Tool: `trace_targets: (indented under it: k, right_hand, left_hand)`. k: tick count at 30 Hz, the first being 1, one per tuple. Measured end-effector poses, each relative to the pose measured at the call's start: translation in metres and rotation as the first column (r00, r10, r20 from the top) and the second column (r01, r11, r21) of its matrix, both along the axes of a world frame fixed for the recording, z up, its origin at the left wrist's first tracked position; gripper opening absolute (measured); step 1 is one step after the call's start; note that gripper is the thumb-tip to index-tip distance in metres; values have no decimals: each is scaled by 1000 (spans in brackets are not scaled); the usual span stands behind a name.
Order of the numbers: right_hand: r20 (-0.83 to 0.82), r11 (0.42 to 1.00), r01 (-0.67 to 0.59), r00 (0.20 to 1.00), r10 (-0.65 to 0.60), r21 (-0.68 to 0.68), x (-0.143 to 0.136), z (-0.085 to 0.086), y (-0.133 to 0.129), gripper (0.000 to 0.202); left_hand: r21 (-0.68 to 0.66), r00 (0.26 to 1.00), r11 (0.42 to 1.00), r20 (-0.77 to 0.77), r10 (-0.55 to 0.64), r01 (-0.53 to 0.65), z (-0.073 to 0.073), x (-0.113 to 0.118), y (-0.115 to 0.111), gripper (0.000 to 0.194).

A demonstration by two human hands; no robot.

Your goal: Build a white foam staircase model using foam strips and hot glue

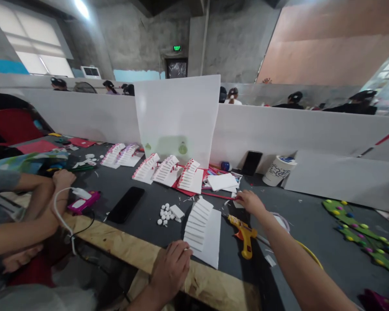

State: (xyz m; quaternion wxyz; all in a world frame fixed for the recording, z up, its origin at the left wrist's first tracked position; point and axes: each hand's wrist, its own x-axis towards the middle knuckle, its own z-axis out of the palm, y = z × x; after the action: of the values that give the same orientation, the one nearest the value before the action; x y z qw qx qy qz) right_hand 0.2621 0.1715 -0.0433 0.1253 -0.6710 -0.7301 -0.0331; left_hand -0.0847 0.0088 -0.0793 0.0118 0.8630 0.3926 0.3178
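My left hand [173, 268] rests at the table's front edge with its fingers curled together, beside the near left corner of a white stepped foam-board piece [197, 226]. A small white bit shows at its fingertips, too small to name. That piece is built of several overlapping strips on a white card [213, 242]. My right hand [252, 203] reaches forward, its fingers closed at the end of a thin red stick [218, 196]. Below it lies a yellow hot glue gun [244, 233]. White round pieces [164, 215] are heaped left of the stepped piece.
Finished-looking stepped pieces with red dots [165, 170] stand at the back. A black phone [127, 204], a magenta power strip [84, 202] and a white cup [278, 170] are about. A co-worker's arms [42, 207] are at left. Green dotted strips [359, 233] lie right.
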Motion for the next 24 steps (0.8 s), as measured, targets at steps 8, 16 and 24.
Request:
trace_targets:
  k: [8, 16, 24]
  right_hand:
    - [14, 978, 52, 998, -56, 200, 20, 46, -46, 19]
    - [-159, 947, 282, 953, -258, 152, -15, 39, -114, 17]
    - [-17, 976, 205, 979, -204, 66, -69, 3, -143, 27]
  left_hand:
    - [99, 984, 993, 174, 39, -57, 10, -7, 3, 24]
    - [6, 974, 989, -175, -144, 147, 11, 48, -12, 32]
    - [-41, 932, 990, -335, -141, 135, -16, 57, -18, 56]
